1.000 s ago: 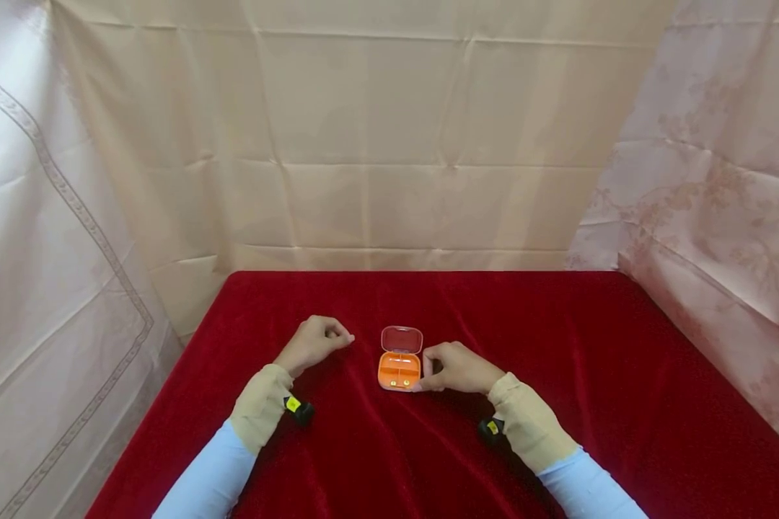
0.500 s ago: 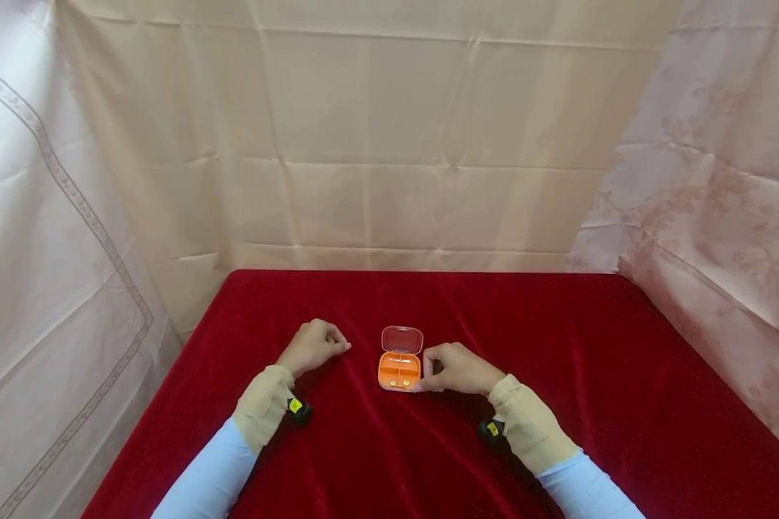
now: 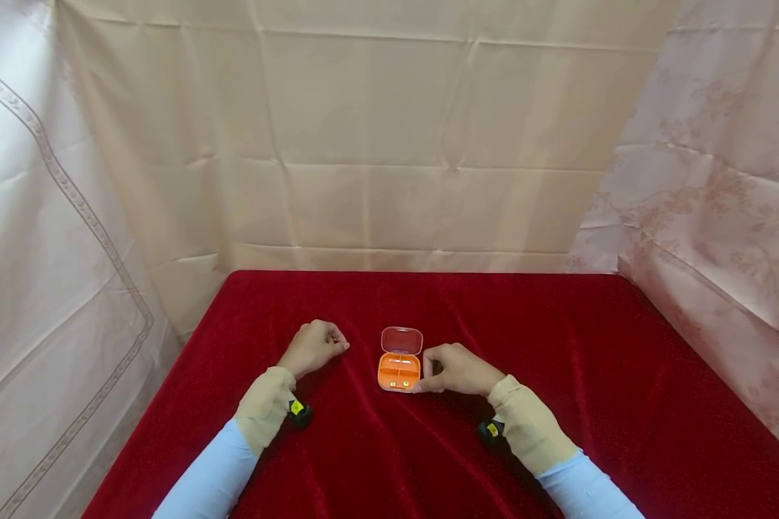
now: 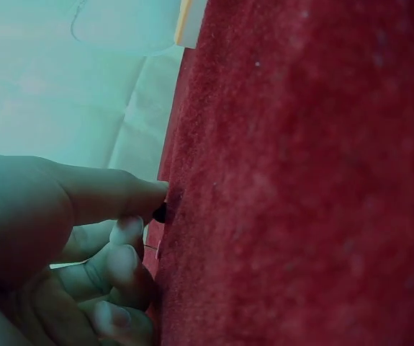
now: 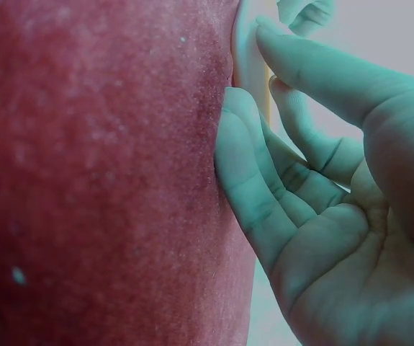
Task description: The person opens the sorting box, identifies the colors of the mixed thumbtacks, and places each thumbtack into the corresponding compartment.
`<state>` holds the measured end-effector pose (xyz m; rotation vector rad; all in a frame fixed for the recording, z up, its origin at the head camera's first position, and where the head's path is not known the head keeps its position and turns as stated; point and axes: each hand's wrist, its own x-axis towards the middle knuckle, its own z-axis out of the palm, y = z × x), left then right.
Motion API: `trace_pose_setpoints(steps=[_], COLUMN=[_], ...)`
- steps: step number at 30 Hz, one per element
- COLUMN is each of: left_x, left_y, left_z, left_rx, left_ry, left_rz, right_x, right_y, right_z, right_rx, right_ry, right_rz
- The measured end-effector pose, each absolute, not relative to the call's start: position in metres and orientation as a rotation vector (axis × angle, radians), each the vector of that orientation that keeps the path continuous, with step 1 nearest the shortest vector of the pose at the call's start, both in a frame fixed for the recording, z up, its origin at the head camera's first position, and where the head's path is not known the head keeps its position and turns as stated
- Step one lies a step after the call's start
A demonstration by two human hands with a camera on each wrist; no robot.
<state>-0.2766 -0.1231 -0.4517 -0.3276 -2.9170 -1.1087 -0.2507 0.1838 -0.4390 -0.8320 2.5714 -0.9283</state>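
Note:
An orange pill box [image 3: 399, 372] lies on the red cloth with its see-through lid [image 3: 402, 341] tipped back. Dividers split its inside into compartments. Two small yellowish pieces [image 3: 405, 383] sit in the front ones, one in each. My right hand [image 3: 461, 368] holds the box at its right side, thumb at the front corner; in the right wrist view the thumb meets the pale side wall [image 5: 250, 54]. Left of the box, my left hand [image 3: 313, 347] is low at the cloth, fingers curled. Its fingertips pinch a small dark thing [image 4: 160, 212], mostly hidden; I cannot tell its kind.
Red velvet cloth [image 3: 389, 447] with soft creases covers the table. A beige curtain [image 3: 389, 144] hangs behind the far edge, with pale patterned curtains [image 3: 720, 180] at the sides. Each wrist bears a small black camera [image 3: 491, 430].
My left hand has come slightly down and back toward me, its fingertips a little farther from the box. The right hand and the pill box have stayed in place.

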Motion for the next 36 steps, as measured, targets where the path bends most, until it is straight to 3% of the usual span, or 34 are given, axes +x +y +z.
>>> trace_pose_setpoints(steps=[29,36], left_x=[-0.2769,-0.2804], left_y=[-0.1268,-0.1302], left_z=[-0.4493,-0.4484], left_rx=[-0.289,-0.242], left_ry=[-2.948,-2.907], left_rz=[-1.096,-1.395], right_x=[-0.2517,-0.2511], right_y=[0.1841,0.1839], right_z=[-0.44,-0.4388], right_rx=[-0.829,-0.832], right_ry=[2.559,2.556], right_rz=[-0.952,-0.959])
